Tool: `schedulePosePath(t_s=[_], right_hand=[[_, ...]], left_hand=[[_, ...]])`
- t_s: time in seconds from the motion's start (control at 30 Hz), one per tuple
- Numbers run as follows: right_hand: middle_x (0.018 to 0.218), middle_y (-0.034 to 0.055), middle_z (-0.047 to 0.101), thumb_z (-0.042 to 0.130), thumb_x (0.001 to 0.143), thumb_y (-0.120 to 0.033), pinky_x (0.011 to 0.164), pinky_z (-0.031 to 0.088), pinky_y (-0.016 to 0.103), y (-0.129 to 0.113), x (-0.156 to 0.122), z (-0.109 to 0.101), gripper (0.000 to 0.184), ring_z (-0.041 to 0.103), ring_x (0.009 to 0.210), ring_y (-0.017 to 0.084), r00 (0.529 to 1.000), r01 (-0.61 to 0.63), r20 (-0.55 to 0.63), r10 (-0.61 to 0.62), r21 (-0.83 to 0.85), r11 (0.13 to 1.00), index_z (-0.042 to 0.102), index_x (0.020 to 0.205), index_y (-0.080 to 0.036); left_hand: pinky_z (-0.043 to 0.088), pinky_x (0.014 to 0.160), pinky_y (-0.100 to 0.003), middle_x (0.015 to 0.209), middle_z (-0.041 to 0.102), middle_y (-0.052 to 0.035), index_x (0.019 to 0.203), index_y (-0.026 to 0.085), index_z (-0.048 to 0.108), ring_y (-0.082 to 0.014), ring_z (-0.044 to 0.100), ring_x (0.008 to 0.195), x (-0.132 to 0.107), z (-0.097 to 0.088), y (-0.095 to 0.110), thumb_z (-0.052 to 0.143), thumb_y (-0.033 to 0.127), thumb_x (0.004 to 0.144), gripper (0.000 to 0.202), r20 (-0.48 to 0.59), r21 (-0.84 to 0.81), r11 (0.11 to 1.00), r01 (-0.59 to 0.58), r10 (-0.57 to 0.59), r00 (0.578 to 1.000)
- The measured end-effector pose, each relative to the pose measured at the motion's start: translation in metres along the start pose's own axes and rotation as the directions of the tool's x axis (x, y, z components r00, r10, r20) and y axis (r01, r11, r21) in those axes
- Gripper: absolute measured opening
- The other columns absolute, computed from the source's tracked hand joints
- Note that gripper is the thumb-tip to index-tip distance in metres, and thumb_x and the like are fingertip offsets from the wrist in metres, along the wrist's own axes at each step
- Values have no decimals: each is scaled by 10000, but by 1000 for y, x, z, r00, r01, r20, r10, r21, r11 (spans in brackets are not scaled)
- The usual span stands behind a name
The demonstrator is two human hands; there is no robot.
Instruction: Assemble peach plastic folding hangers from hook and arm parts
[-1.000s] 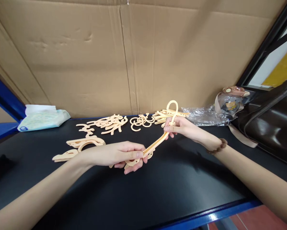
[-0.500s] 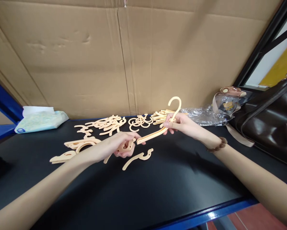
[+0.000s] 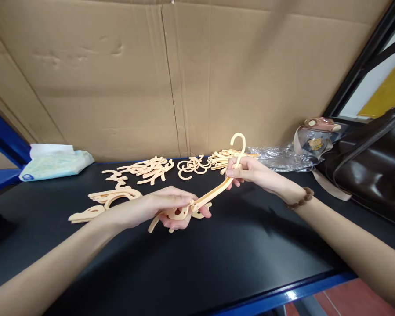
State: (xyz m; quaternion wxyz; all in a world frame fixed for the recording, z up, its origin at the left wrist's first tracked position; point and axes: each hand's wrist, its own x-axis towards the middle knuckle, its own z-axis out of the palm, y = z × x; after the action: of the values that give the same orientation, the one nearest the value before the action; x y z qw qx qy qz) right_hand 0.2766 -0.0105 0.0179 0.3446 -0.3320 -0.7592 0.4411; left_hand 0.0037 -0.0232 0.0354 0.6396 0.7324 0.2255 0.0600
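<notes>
- well, from my remote seat i see the left hand (image 3: 174,206) with its fingers closed round a curved cream plastic hanger piece (image 3: 179,213), its thumb at the low end of the hanger.
- the right hand (image 3: 248,170) has thumb and fingers pinched on the cream plastic hanger (image 3: 213,193), just below its hook (image 3: 244,147); the hook points up and the arm slopes down towards the left hand.
- the hanger is held above the middle of the black tabletop (image 3: 237,254), between the two hands; i can't tell whether its low end is joined to the curved piece.
- a second curved piece (image 3: 200,211) shows behind the left fingers, partly hidden.
- left of that hand, towards the tabletop's left edge, i have folded hangers (image 3: 87,215) lying flat.
- along the far edge, from left to right: a wipes packet (image 3: 59,166) near the far left corner, a heap of curved pieces (image 3: 153,169), a cluster of loose hooks (image 3: 193,166) and a stack of straight hanger arms (image 3: 221,159).
- towards the far right corner i make out crumpled clear plastic (image 3: 276,160), a transparent bottle (image 3: 314,142) and a dark brown bag (image 3: 375,147).
</notes>
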Motion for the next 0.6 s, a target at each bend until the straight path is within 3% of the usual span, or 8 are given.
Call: schedulePosePath(t_s=[0.17, 0.33, 0.6], right_hand=[[676, 8, 657, 611, 869, -381, 555, 360, 242, 1, 0, -3, 257, 489, 565, 95, 999, -12, 41, 13, -8, 1000, 573, 735, -166], [677, 7, 658, 609, 869, -394, 560, 367, 245, -2, 1, -3, 264, 492, 565, 96, 999, 8, 31, -6, -56, 998, 583, 740, -165], [688, 13, 682, 620, 859, -395, 588, 389, 260, -2, 0, -2, 248, 529, 587, 115, 998, -12, 57, 14, -36, 999, 559, 747, -182]], left_hand=[[229, 493, -241, 596, 426, 31, 1196, 106, 603, -91, 324, 536, 0, -2, -1, 391, 440, 945, 469, 50, -12, 999, 31, -30, 998], [238, 485, -236, 594, 391, 42, 1231, 114, 563, -95, 326, 543, 0, -2, -2, 398, 432, 940, 461, 53, -27, 996, 83, -82, 995], [212, 474, -235, 596, 410, 37, 930, 150, 549, -98, 340, 537, 1, 5, 5, 420, 476, 916, 350, 101, 1, 989, 151, -151, 983]])
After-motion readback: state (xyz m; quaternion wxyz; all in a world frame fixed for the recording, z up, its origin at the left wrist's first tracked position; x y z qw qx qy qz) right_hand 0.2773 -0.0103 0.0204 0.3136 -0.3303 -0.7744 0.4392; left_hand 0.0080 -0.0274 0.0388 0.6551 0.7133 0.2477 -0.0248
